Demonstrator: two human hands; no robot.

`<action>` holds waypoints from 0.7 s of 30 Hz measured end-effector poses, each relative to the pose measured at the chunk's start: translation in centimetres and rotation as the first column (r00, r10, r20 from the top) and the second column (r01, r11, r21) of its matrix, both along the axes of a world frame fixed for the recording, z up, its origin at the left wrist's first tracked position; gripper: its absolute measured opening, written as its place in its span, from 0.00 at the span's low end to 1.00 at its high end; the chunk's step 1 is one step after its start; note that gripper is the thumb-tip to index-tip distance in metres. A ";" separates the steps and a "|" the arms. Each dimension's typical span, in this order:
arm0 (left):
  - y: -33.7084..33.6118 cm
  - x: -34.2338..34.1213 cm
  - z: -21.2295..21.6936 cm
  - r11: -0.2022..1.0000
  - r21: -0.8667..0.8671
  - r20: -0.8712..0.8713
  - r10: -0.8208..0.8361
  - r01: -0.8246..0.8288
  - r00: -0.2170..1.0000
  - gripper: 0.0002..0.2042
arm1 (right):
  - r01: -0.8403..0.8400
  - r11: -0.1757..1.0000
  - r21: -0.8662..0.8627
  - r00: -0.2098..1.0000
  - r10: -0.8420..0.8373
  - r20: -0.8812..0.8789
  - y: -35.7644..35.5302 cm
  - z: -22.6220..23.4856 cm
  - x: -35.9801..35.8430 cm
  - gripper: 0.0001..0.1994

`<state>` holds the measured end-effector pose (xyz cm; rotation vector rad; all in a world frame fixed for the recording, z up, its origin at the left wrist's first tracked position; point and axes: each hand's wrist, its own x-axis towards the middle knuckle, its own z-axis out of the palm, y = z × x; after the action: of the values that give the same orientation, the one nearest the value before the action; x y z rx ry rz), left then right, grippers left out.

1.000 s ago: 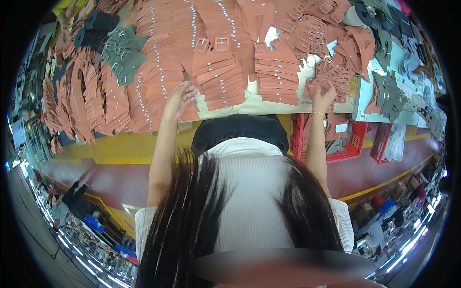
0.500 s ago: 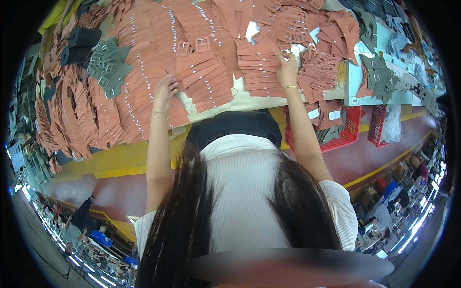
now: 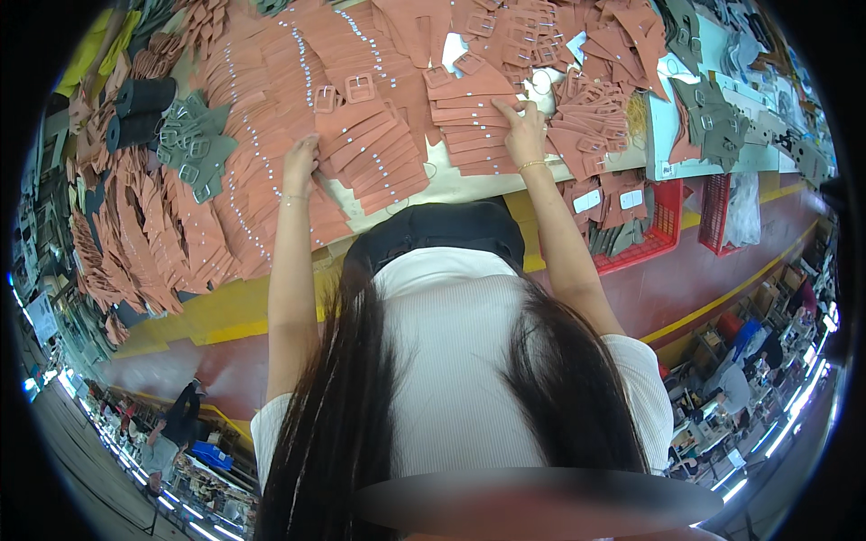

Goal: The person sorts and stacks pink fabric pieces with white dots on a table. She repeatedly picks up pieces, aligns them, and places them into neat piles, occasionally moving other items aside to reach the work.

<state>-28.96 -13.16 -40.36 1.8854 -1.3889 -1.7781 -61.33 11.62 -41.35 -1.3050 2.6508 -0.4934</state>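
where the stacks (image 3: 372,149) end, bare tabletop (image 3: 465,187) shows

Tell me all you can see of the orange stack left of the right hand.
The stack is flat orange-brown pieces that look like leather, overlapping like steps, with small white marks running down it. Matching buckles sit at its far end. It lies on a cream surface; the right hand is at its right edge, grip unclear.

Factory workshop. Shown by: table (image 3: 465,187) laden with rows of orange pieces (image 3: 374,155); buckled green pieces (image 3: 215,149); black spools (image 3: 144,96); red crate (image 3: 666,214); yellow-lined floor (image 3: 667,284); workers (image 3: 735,389) in background; strip lights (image 3: 735,490).
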 end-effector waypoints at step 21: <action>-1.1 0.8 -0.5 0.963 0.146 -0.268 0.261 -0.228 0.927 0.10 | 0.350 0.883 -0.312 0.931 -0.291 0.220 0.1 -1.1 -1.5 0.16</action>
<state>-28.16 -14.25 -40.86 1.6805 -0.9279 -1.9378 -62.82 11.70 -42.49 -0.8348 2.7266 -1.1101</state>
